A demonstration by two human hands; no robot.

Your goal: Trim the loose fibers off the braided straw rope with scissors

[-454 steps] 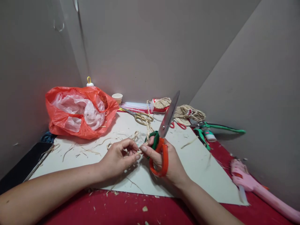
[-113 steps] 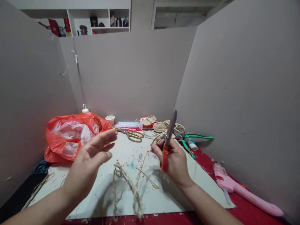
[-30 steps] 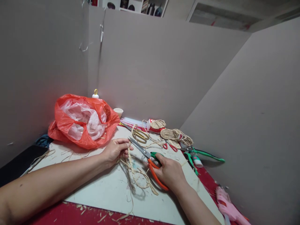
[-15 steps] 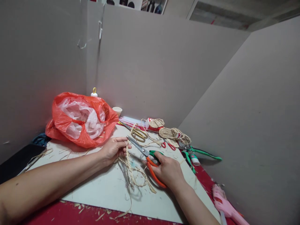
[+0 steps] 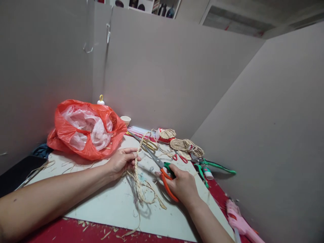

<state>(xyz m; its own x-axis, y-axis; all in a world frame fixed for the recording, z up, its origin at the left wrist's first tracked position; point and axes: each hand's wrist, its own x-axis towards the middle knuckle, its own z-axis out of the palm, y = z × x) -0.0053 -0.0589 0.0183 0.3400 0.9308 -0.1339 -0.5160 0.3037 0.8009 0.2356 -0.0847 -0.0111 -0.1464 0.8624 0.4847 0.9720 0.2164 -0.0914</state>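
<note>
Near the middle, my left hand [image 5: 124,162] pinches a braided straw cord [image 5: 137,179], which hangs down onto the white board [image 5: 101,199] and ends in loose strands. To its right, my right hand [image 5: 181,182] is wrapped round the orange and green handles of a pair of scissors [image 5: 159,162]. The scissors point up and left, their tips just right of the cord's upper part. Their blades look nearly closed. Behind the tips lie gold-handled scissors [image 5: 150,145].
A red plastic bag [image 5: 86,131] stands at the back left beside a paper cup [image 5: 125,120]. Coiled braids [image 5: 180,145], red-handled scissors [image 5: 182,158] and green-handled pliers [image 5: 220,166] lie at the back right. A pink glue gun [image 5: 239,219] rests at the lower right. Grey panels surround the table.
The scissors' tips have shifted slightly right, away from my left fingers. More of the cord now shows above my left hand, rising in a curve. The whole view has moved slightly.
</note>
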